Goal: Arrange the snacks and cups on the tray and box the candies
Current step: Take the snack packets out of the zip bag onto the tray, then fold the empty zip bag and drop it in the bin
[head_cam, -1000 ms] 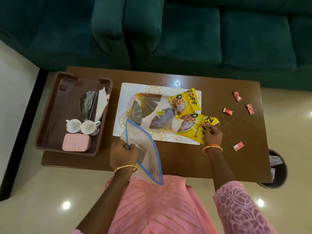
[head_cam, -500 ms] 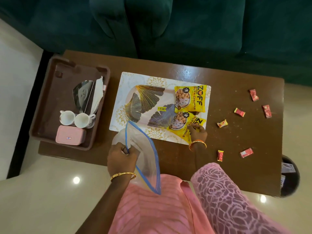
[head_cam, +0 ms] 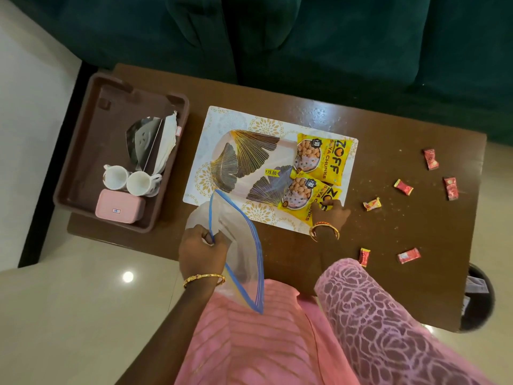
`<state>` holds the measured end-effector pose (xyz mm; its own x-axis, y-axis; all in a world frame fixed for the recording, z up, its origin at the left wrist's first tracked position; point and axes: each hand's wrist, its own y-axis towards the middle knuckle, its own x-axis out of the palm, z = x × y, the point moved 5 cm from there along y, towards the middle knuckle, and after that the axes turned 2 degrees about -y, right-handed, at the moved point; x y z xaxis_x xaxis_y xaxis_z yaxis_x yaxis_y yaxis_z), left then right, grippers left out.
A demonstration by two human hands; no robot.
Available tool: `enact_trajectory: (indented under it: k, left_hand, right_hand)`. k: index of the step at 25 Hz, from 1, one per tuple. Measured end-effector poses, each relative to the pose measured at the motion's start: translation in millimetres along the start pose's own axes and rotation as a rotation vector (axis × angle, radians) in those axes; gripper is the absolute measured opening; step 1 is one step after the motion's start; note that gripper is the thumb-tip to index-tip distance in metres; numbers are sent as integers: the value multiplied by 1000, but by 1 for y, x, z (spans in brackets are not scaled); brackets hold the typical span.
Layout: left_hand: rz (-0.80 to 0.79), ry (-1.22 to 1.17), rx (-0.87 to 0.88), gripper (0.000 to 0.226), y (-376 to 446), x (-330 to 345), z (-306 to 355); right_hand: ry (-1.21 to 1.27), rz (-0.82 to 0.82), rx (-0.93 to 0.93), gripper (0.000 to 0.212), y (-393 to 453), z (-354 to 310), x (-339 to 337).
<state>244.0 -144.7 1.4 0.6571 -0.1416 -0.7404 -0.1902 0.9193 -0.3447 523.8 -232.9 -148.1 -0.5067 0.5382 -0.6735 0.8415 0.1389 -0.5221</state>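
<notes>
Right hand (head_cam: 330, 212) presses the near snack packet (head_cam: 305, 201) on the tray (head_cam: 222, 151), fingers curled on its edge; square it beside the far packet (head_cam: 322, 157). Left hand (head_cam: 201, 250) pinches the zip bag (head_cam: 238, 245). Candies (head_cam: 372, 204) lie right of the tray, where the surface (head_cam: 388, 129) has room; cups (head_cam: 127, 180) wait in the brown bin (head_cam: 83, 151) to its left.

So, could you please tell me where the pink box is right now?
In the head view, the pink box sits at the near end of the brown tray on the table's left side, just in front of the two white cups.
</notes>
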Motion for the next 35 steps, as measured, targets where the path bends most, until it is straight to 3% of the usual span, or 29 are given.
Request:
enact_trajectory:
  k: [3,6,9,15,19,24,26,28,30,33,35]
  left_hand:
    - [1,-11,14,34,-1,-1,0]
    - [3,-12,24,35,-1,-3,-3]
    - [11,-31,23,33,1,-6,-6]
    - [39,-76,-8,33,3,-10,-13]
    - [30,-122,-6,36,3,-14,-14]
    - [-6,-257,-205,30,7,-21,-24]
    - [-16,-355,-308,28,8,-27,-28]
    - [-28,-451,-377,29,10,-34,-31]
    - [-45,-516,-412,30,11,-38,-31]
    - [-107,-638,-407,28,16,-47,-23]
    - [-156,-757,-403,21,23,-55,-14]
  right_hand:
    - [-289,87,-325,47,-22,-18,-1]
    - [-509,-84,-605,55,-41,-25,26]
    - [-637,-243,-605,50,-43,-17,45]
    - [-691,-324,-597,55,-41,-24,37]
    - [-276,-321,-475,53,-60,-32,13]
    - [-204,-719,-319,42,-136,-12,-28]
    - [-274,-947,-458,88,-160,-3,-29]
    - [-257,-1050,-539,103,-176,3,-21]
    - [-101,-961,-499,83,-183,-3,-15]
    - [152,-750,-405,36,-192,-28,-13]
    - [203,-616,-444,26,-192,-53,-18]
